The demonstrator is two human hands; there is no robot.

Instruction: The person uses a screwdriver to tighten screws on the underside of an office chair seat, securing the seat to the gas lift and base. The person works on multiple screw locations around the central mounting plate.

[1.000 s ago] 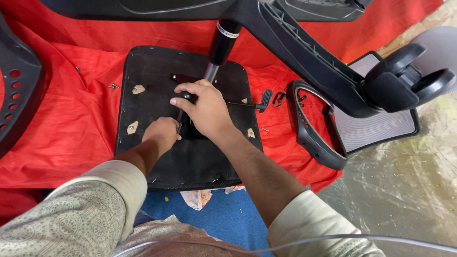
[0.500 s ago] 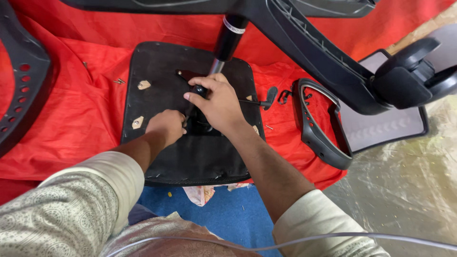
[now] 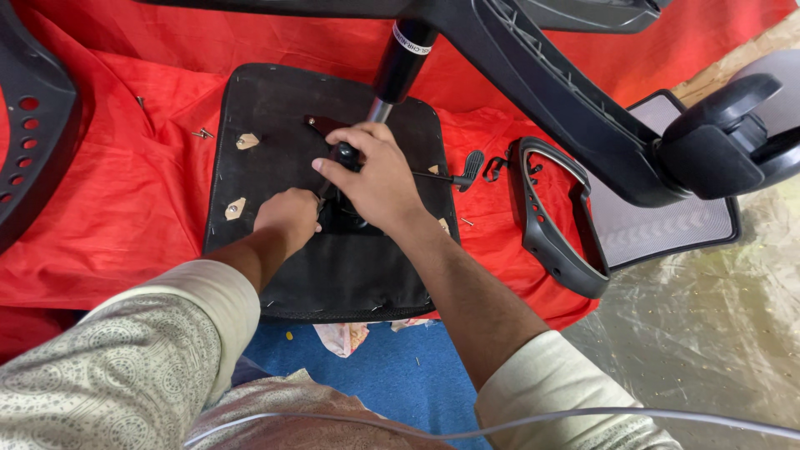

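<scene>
Red cloth (image 3: 125, 217) on floor w/ seat base (image 3: 275, 125), armrest (image 3: 550, 225), screws (image 3: 202, 132).

1. A red cloth (image 3: 108, 225) is covering the floor.
2. A black armrest (image 3: 546, 221) is lying on the cloth at the right.
3. A mesh backrest panel (image 3: 667, 221) is lying beside the armrest.
4. A black perforated plastic part (image 3: 29, 142) is resting at the left edge.
5. Small screws (image 3: 202, 133) are lying on the cloth.
6. A blue mat (image 3: 392, 375) is showing below the cloth.
</scene>
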